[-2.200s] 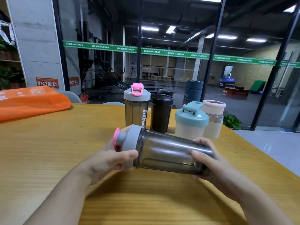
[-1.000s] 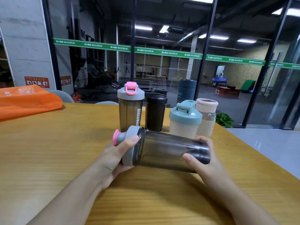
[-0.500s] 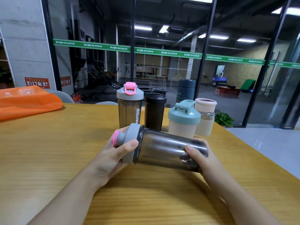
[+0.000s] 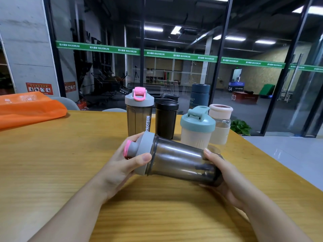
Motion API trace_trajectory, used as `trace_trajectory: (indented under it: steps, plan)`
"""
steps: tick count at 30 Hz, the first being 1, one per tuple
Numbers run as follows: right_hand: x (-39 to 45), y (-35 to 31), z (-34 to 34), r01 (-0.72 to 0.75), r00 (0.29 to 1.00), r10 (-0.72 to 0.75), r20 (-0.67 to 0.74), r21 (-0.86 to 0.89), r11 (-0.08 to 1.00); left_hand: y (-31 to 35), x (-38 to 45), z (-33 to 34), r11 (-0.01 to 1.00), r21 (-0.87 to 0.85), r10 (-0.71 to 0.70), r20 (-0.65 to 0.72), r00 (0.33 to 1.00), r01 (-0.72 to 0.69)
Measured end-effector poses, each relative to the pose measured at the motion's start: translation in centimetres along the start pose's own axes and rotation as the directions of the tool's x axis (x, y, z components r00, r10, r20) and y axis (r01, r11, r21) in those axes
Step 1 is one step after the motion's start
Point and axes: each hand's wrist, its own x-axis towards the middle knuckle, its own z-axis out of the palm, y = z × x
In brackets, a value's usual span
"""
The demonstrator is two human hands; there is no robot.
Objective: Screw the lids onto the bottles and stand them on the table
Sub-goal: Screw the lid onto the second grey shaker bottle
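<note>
While the wooden surface (image 4: 52, 163) fills the lower view, an orange bag (image 4: 29, 109) lies at its far left edge. Four bottles stand upright in a row at the far middle: a smoky bottle (image 4: 139, 119) with a grey and pink lid, a black bottle (image 4: 166, 117) just beside it, a short cup (image 4: 196, 128) with a teal lid, and a clear jar (image 4: 220, 123) with a pale pink cap, partly behind the cup. In front of them, a second smoky shaker (image 4: 178, 159) lies on its side above the surface, held between both hands, lid end to the left and base to the right and slightly lower. The left hand (image 4: 120, 168) curls round the grey lid (image 4: 143, 154), thumb pressed on its near rim, fingers wrapped behind by the pink cap (image 4: 126, 151). The right hand (image 4: 225, 175) grips the base end, thumb on top of the shaker wall, fingers seen through the dark plastic underneath. The lid sits on the shaker's mouth; whether it is fully tight cannot be told.
</note>
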Motion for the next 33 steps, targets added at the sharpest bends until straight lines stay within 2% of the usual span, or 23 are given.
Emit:
trace_trajectory:
  steps: [5,7,10,15,22,33]
  plan:
    - [0.16,-0.3,-0.62,0.012,0.994,-0.021,0.107,0.084,0.996,-0.27,0.27,-0.49,0.997,-0.033,-0.072,-0.131,0.989,0.068]
    - [0.33,-0.24,-0.77,0.037,0.991,-0.048,0.127,0.092,0.995,-0.48,0.54,-0.81,0.993,-0.07,-0.108,-0.201,0.974,0.096]
    - [0.45,-0.25,-0.75,0.08,0.99,-0.087,0.108,0.066,0.995,-0.43,0.67,-0.79,0.986,-0.123,-0.135,-0.235,0.963,0.108]
    - [0.5,-0.34,-0.32,0.12,0.991,-0.122,-0.058,-0.025,0.992,-0.53,0.78,-0.78,0.982,-0.144,-0.154,-0.225,0.962,0.123]
    - [0.55,-0.17,-0.11,0.012,0.984,-0.028,-0.173,-0.097,0.995,-0.63,0.62,-0.66,0.99,-0.096,-0.123,-0.184,0.975,0.107]
    - [0.66,0.24,-0.42,-0.126,0.983,0.082,-0.167,-0.273,0.954,-0.82,0.63,-0.59,0.992,-0.066,-0.116,-0.128,0.985,0.108]
